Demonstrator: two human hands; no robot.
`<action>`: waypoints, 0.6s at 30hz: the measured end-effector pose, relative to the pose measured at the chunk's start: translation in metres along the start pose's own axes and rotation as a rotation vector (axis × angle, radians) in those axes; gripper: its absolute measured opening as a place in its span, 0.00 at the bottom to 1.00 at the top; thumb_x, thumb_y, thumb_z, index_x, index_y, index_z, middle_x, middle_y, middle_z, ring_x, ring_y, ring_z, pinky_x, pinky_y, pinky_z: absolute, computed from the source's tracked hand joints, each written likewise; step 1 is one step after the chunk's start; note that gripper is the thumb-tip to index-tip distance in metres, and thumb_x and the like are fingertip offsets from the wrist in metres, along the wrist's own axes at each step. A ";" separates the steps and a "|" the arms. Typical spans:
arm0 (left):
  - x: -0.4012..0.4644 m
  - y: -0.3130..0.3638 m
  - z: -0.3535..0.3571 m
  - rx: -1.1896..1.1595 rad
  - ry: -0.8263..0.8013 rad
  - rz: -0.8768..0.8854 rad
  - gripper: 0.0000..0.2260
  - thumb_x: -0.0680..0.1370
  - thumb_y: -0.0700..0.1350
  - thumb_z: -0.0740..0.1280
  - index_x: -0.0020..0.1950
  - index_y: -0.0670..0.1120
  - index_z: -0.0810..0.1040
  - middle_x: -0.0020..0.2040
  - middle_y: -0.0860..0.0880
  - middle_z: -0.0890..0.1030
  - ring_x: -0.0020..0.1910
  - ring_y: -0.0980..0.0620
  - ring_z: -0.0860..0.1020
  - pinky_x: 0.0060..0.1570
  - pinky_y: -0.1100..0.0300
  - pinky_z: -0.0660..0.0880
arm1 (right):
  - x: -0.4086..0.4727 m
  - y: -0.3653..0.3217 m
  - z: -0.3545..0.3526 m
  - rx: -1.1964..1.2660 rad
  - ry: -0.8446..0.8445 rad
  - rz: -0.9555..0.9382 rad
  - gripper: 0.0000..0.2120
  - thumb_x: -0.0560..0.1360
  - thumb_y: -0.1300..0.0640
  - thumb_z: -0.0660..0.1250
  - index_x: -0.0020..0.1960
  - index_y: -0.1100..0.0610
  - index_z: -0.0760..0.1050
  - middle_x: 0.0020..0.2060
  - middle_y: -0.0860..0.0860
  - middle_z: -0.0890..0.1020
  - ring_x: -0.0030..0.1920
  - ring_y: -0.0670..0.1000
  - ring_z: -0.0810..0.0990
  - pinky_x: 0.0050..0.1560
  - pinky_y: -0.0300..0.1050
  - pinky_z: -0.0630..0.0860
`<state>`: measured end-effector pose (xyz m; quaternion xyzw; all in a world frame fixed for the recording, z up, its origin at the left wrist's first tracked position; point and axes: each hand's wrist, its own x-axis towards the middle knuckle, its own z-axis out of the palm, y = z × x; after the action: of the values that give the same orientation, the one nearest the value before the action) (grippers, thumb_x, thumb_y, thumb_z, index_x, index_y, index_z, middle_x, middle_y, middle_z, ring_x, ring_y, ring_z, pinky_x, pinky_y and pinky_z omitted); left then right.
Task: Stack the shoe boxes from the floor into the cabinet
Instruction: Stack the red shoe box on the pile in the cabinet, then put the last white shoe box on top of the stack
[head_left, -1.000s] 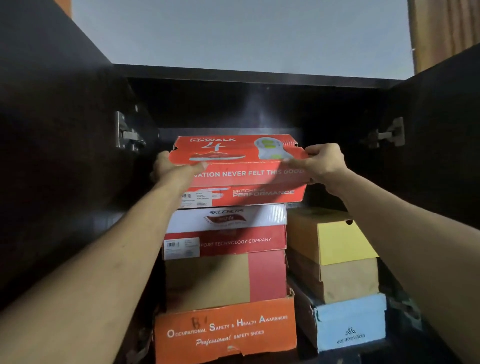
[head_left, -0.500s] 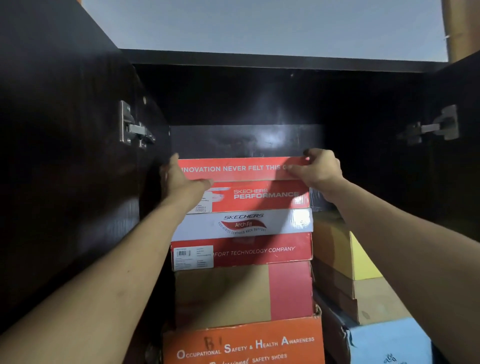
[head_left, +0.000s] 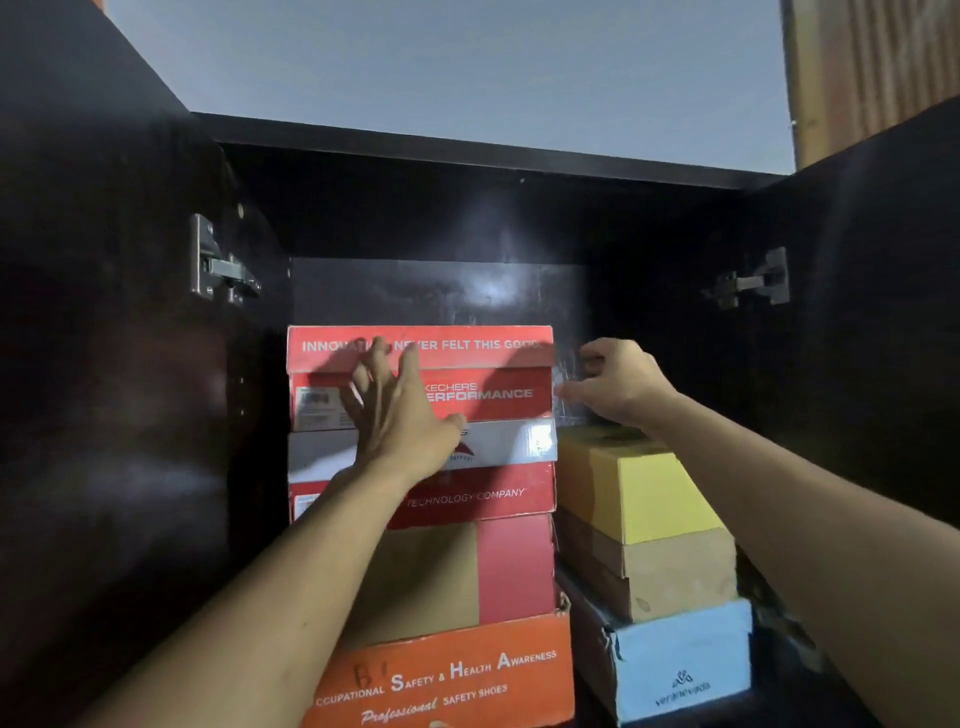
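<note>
Top red box (head_left: 467, 364) is sitting on the L stack inside the cabinet (head_left: 467, 150), at 12 o'clock from you, front face roughly flush w/ the white box (head_left: 514, 441) under it. Your left hand (head_left: 400, 415) is lying flat on its front, fingers spread, gripping nothing. Your right hand (head_left: 618, 384) is hovering at the box's 3 o'clock edge, fingers loosely curled, empty; whether it's touching the card, can't tell. You're probably dealing w/ light, stiff card w/ a loose lid, so it's looking best to push or lift at the body's short ends, not the lid rim; glossy print may be slipping under a flat palm. Box depth and cabinet rear are hiding in dark. R stack: yellow box (head_left: 660, 493) on top, blue box (head_left: 685, 665) at 5 o'clock, bottom edge partly cropped. Floor and remaining boxes aren't showing.
</note>
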<state>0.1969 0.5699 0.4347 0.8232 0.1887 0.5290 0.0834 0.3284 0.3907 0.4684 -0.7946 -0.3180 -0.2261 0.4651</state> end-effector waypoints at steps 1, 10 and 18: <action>-0.007 0.010 0.002 -0.031 -0.055 0.030 0.35 0.70 0.52 0.74 0.73 0.48 0.64 0.75 0.45 0.59 0.73 0.43 0.56 0.72 0.45 0.56 | -0.009 0.003 -0.008 -0.024 -0.030 0.018 0.29 0.68 0.53 0.77 0.65 0.63 0.73 0.59 0.58 0.80 0.58 0.58 0.79 0.57 0.54 0.78; -0.070 0.088 0.013 -0.343 -0.706 0.134 0.20 0.68 0.49 0.78 0.58 0.49 0.79 0.56 0.51 0.81 0.50 0.54 0.78 0.45 0.61 0.75 | -0.102 0.036 -0.098 -0.206 -0.281 0.099 0.24 0.72 0.53 0.74 0.66 0.58 0.73 0.47 0.54 0.83 0.45 0.53 0.84 0.43 0.49 0.84; -0.172 0.174 0.041 -0.289 -1.095 0.246 0.32 0.66 0.57 0.78 0.67 0.48 0.74 0.62 0.50 0.78 0.58 0.49 0.77 0.60 0.53 0.74 | -0.211 0.092 -0.184 -0.290 -0.402 0.347 0.21 0.70 0.50 0.76 0.59 0.58 0.78 0.43 0.52 0.85 0.43 0.50 0.86 0.40 0.51 0.84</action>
<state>0.2093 0.3445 0.3313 0.9730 -0.0532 0.0524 0.2186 0.2356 0.1327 0.3608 -0.9241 -0.2273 -0.0246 0.3062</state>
